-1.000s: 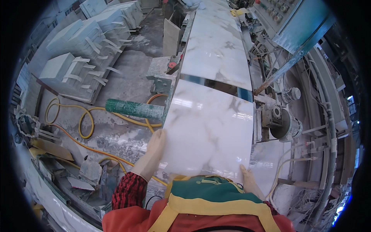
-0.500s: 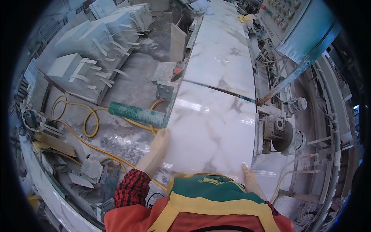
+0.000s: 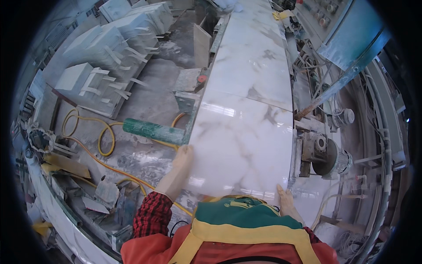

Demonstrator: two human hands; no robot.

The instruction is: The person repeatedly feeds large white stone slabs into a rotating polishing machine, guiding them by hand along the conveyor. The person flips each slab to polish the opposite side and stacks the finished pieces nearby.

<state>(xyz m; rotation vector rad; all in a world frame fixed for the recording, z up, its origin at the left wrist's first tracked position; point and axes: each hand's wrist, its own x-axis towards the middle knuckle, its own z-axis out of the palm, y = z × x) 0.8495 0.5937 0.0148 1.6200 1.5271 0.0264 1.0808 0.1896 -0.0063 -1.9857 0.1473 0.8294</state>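
Observation:
A glossy white slab with beige and grey marble veining lies flat in front of me, its near edge at my waist. My left hand is closed on its left edge, fingers hidden beneath. At the near right corner my right hand grips the slab, thumb on top and the other fingers mostly out of sight. A second slab of like pattern lies beyond the first, and their edges meet along a thin seam.
To the right stand a motor and a blue-green machine cabinet. A green roller juts out left, above a yellow hose on the floor. Stacked, strapped slabs stand at the far left; broken pieces lie nearer.
The near slab has moved forward with both hands on it, closing the dark gap to the far slab. The hands keep their hold at the left edge and right corner.

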